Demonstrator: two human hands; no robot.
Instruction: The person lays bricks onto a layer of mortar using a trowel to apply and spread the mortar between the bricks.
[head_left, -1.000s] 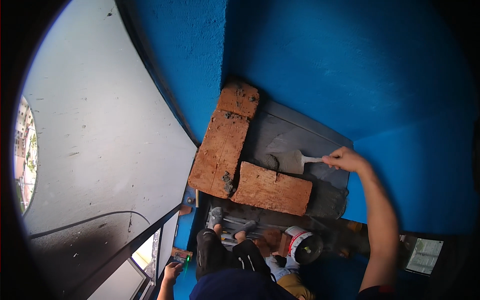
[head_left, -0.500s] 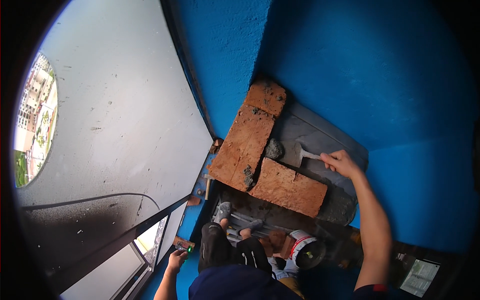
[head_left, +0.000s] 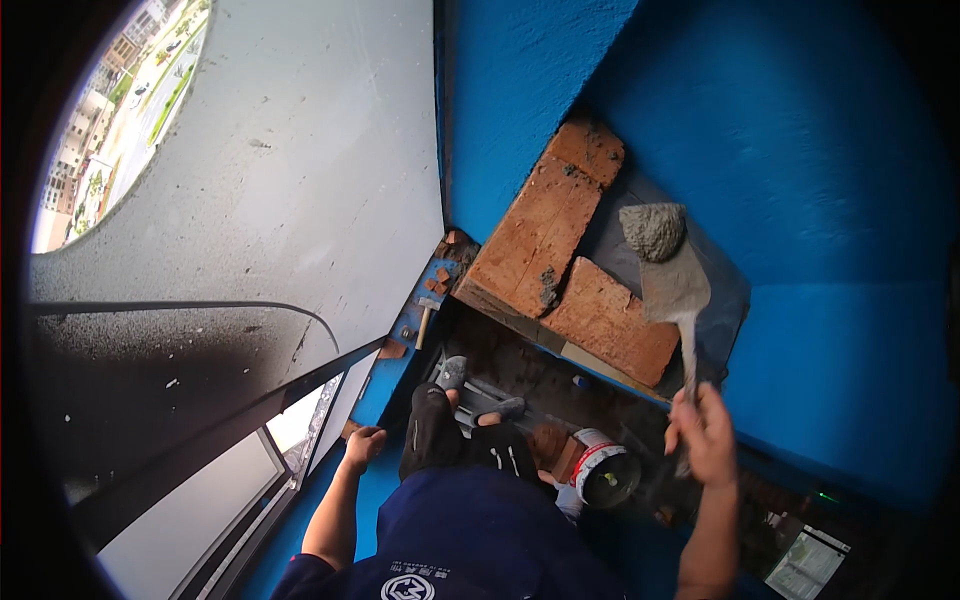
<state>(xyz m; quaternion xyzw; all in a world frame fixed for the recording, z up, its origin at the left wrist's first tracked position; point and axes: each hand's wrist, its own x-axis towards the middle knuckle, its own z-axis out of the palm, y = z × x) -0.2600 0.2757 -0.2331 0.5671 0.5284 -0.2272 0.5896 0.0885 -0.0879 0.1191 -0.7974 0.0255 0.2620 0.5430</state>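
Holding trowel [head_left: 672, 290] in right hand [head_left: 703, 435], fingers wrapped round handle, mortar lump [head_left: 652, 230] on blade above bricks [head_left: 565, 255] | left hand [head_left: 363, 445] loosely curled, grasping nothing visible, resting on blue ledge [head_left: 375, 395] | judged: bricks set, mortar unplaced.

Grey mortar bed [head_left: 722, 290] in blue corner, three red bricks [head_left: 540, 235] laid on it, touching end to end

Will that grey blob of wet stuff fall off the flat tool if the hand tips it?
Probably. The grey mortar lump sits loose on the tip of the trowel held by the right hand, so tilting would likely let it slide. It looks soft and heaped, so it should squash rather than bounce, and seems heavy for its size.
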